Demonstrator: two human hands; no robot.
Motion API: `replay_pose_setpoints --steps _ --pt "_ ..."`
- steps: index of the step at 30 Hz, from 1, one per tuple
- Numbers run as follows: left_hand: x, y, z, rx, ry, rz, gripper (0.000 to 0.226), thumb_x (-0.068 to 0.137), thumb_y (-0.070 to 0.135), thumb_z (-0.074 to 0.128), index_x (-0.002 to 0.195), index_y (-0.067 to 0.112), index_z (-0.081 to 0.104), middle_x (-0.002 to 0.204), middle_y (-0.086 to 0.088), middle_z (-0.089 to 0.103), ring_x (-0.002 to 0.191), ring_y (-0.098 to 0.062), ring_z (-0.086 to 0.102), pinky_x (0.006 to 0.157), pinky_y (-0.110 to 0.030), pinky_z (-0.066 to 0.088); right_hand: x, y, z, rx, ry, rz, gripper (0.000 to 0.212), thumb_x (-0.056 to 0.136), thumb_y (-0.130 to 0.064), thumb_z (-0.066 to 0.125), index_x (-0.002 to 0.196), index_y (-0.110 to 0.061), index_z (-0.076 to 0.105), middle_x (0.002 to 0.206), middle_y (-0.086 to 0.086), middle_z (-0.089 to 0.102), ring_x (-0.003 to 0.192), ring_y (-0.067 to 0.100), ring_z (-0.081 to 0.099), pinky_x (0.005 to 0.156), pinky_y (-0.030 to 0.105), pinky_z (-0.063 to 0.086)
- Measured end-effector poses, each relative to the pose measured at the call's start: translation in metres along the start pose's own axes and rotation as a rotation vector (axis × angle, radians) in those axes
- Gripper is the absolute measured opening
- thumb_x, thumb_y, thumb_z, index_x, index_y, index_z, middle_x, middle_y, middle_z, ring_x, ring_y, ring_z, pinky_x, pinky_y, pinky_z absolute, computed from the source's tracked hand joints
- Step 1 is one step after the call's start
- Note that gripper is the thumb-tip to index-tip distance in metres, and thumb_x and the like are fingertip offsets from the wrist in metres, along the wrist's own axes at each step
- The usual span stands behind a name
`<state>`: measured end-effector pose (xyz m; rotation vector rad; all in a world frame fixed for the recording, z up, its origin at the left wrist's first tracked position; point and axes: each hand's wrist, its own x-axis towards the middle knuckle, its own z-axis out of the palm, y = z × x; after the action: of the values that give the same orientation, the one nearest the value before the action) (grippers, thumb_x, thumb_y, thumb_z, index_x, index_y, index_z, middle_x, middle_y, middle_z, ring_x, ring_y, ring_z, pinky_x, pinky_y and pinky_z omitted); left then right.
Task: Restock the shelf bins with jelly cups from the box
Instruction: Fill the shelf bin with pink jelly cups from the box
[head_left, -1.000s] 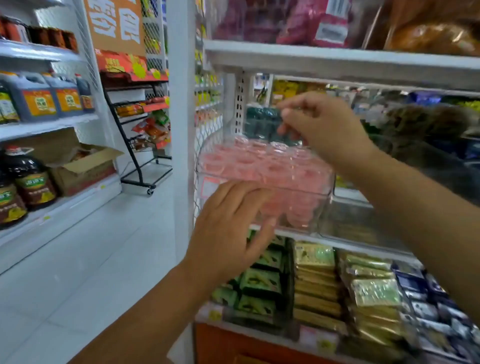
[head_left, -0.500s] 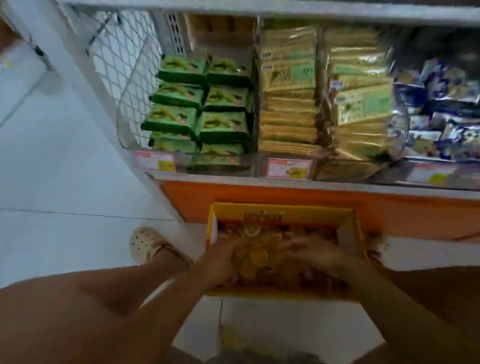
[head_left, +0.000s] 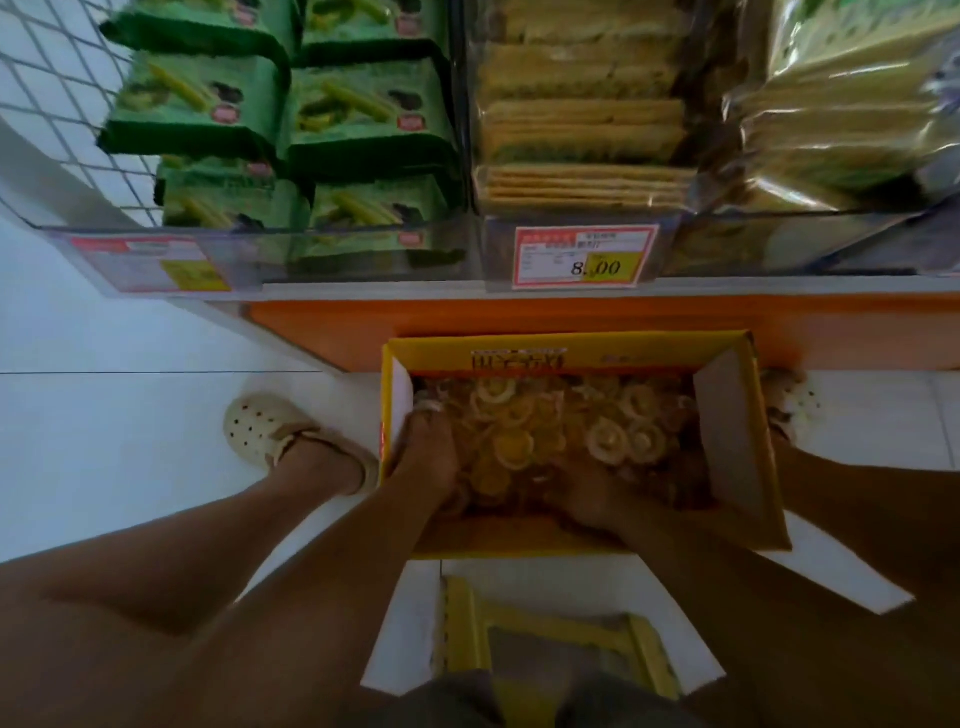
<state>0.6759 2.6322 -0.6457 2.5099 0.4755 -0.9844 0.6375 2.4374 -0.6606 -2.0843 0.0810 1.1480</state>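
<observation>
i see the open yellow cardboard box (head_left: 582, 348) on the floor at centre frame, heaped with small round yellow and orange jelly cups (head_left: 514, 447) that lie between and just up-frame of both hands. the left hand (head_left: 423, 462) reaches along the box's left wall, fingers together, dug into the pile. the right hand (head_left: 589, 501) sits lower in shadow, fingers buried; i cannot tell whether either grips cups.

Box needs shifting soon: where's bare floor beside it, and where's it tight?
Bare floor lies left of the cream shoe. Tight: the box sits by the orange shelf base, left hand and right hand among its jelly cups.
</observation>
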Motion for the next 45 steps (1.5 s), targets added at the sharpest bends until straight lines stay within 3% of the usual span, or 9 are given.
replay_pose_setpoints --steps 5,8,12,16,21,24,38,42,45 --pt "-0.014 0.005 -0.008 0.221 -0.034 0.176 0.047 0.102 0.031 0.030 0.141 0.004 0.031 0.142 -0.019 0.038 0.126 -0.028 0.043 0.104 -0.034 0.038 0.015 0.002 0.006 -0.244 0.066 0.061 0.034 0.090 -0.025 0.060 0.124 -0.030 0.059 0.126 -0.002 0.062 0.114 0.023 0.059 0.091 0.038 0.051" --pt "-0.013 0.010 -0.015 -0.160 -0.071 0.000 0.041 0.101 0.015 0.043 0.138 -0.001 0.041 0.137 -0.019 0.048 0.071 0.004 0.046 0.052 -0.001 0.041 0.015 0.001 0.004 -0.321 0.076 0.069 0.022 0.092 -0.032 0.057 0.113 -0.031 0.065 0.108 -0.002 0.069 0.094 0.019 0.067 0.077 0.033 0.054" --pt "-0.009 -0.001 -0.011 -0.059 -0.104 0.094 0.030 0.097 0.025 0.053 0.122 0.008 0.057 0.128 -0.016 0.053 0.096 -0.019 0.054 0.086 -0.026 0.045 0.014 0.014 0.001 -0.324 0.205 0.091 0.017 0.093 -0.031 0.057 0.103 -0.028 0.070 0.107 -0.003 0.067 0.098 0.020 0.062 0.077 0.029 0.048" --pt "-0.013 -0.006 -0.008 0.024 -0.136 0.157 0.032 0.100 0.042 0.039 0.088 0.018 0.057 0.073 -0.004 0.058 0.059 -0.014 0.050 0.044 -0.019 0.044 0.002 0.012 -0.012 0.109 0.238 0.001 0.006 0.087 -0.019 0.066 0.082 -0.018 0.070 0.089 0.001 0.071 0.088 0.017 0.067 0.079 0.031 0.051" --pt "-0.007 -0.010 -0.010 0.145 -0.378 0.174 0.041 0.099 0.026 0.049 0.138 0.016 0.043 0.131 -0.009 0.055 0.111 -0.026 0.056 0.091 -0.032 0.047 -0.010 0.012 -0.029 0.397 0.214 0.043 0.007 0.092 -0.014 0.061 0.093 -0.012 0.068 0.088 -0.008 0.064 0.082 0.007 0.059 0.073 0.014 0.049" --pt "-0.005 -0.010 -0.013 0.134 -0.498 0.143 0.048 0.101 0.027 0.045 0.147 0.017 0.034 0.141 -0.009 0.046 0.118 -0.026 0.050 0.087 -0.027 0.040 -0.017 0.018 -0.030 0.511 0.191 0.088 0.007 0.094 -0.017 0.060 0.093 -0.023 0.065 0.101 0.000 0.065 0.091 0.016 0.064 0.079 0.035 0.058" --pt "-0.006 -0.016 0.001 -0.145 -0.489 0.106 0.044 0.095 0.032 0.060 0.137 0.023 0.050 0.141 -0.002 0.046 0.107 -0.016 0.048 0.080 -0.025 0.040 -0.015 0.021 -0.021 0.962 0.067 0.280 0.020 0.095 -0.018 0.058 0.113 -0.010 0.060 0.122 0.018 0.060 0.110 0.032 0.061 0.077 0.044 0.058" --pt "-0.008 -0.020 0.006 -0.232 -0.451 0.148 0.040 0.093 0.031 0.062 0.131 0.026 0.053 0.138 -0.001 0.046 0.108 -0.014 0.049 0.082 -0.025 0.043 -0.014 0.008 -0.020 0.780 0.021 0.307 0.037 0.088 -0.038 0.064 0.093 -0.001 0.069 0.089 0.020 0.066 0.087 0.032 0.065 0.085 0.044 0.053" --pt "-0.010 -0.018 0.013 -0.354 -0.481 0.144 0.042 0.088 0.032 0.067 0.128 0.031 0.054 0.137 0.000 0.047 0.113 -0.015 0.051 0.079 -0.021 0.048 -0.016 -0.002 -0.014 0.600 0.031 0.240 0.035 0.089 -0.039 0.064 0.083 -0.004 0.065 0.063 0.014 0.057 0.062 0.024 0.055 0.064 0.028 0.047"
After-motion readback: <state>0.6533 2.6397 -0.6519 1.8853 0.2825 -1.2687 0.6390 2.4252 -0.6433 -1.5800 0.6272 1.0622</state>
